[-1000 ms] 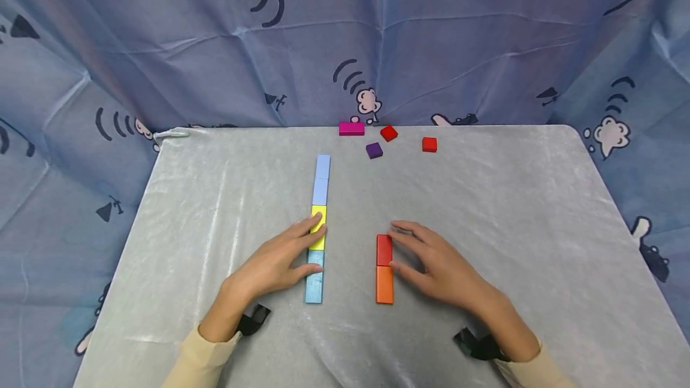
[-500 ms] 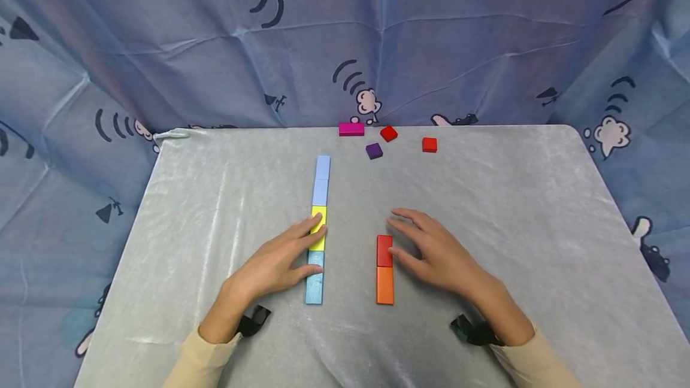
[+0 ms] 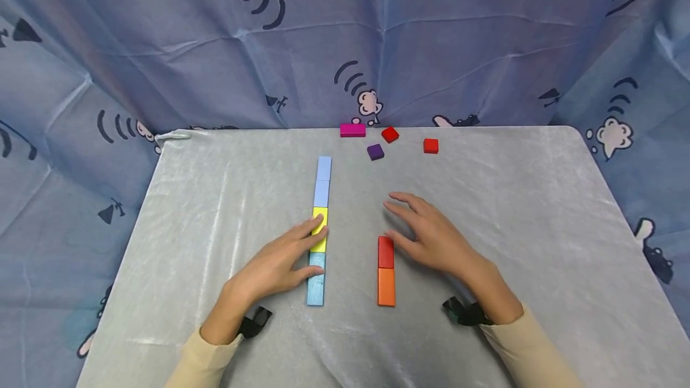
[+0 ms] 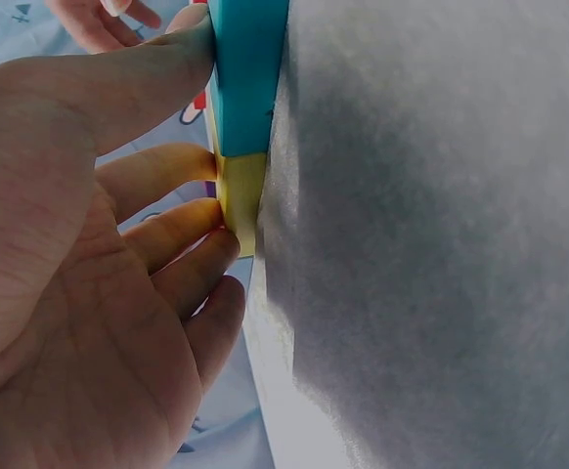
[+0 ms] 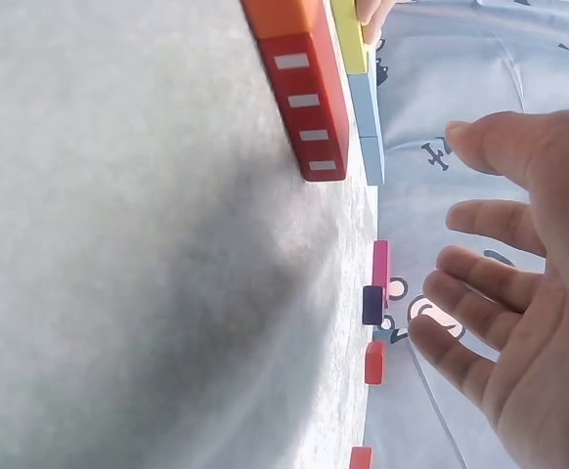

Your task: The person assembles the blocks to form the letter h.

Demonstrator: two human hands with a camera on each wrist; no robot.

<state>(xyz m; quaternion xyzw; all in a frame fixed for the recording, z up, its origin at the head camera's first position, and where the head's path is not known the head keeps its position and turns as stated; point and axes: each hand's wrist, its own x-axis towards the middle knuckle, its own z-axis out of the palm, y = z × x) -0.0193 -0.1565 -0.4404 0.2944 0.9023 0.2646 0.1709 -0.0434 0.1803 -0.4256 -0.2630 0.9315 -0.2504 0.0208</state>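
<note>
My left hand (image 3: 275, 262) rests on a straight row of blocks. Its fingertips lie on the yellow block (image 4: 243, 191) and its thumb on the teal block (image 3: 315, 292); the fingers are lightly bent without gripping. Two light blue blocks, one (image 3: 321, 193) touching the yellow and one (image 3: 324, 167) beyond it, continue the row. To the right, a red block (image 3: 386, 254) stands end to end with an orange block (image 3: 386, 289). My right hand (image 3: 439, 238) hovers with spread fingers beside the red block's far end, holding nothing. White rectangles mark the red block's side in the right wrist view.
At the table's far edge lie a magenta block (image 3: 353, 130), a small purple block (image 3: 375, 152) and two small red blocks, one tilted (image 3: 390, 135) and one farther right (image 3: 430, 146). Blue printed curtains (image 3: 302, 64) hang behind the grey cloth-covered table (image 3: 539, 226).
My right hand has moved away from me, along the red block toward and past its far end. My left hand and all the blocks have stayed in place.
</note>
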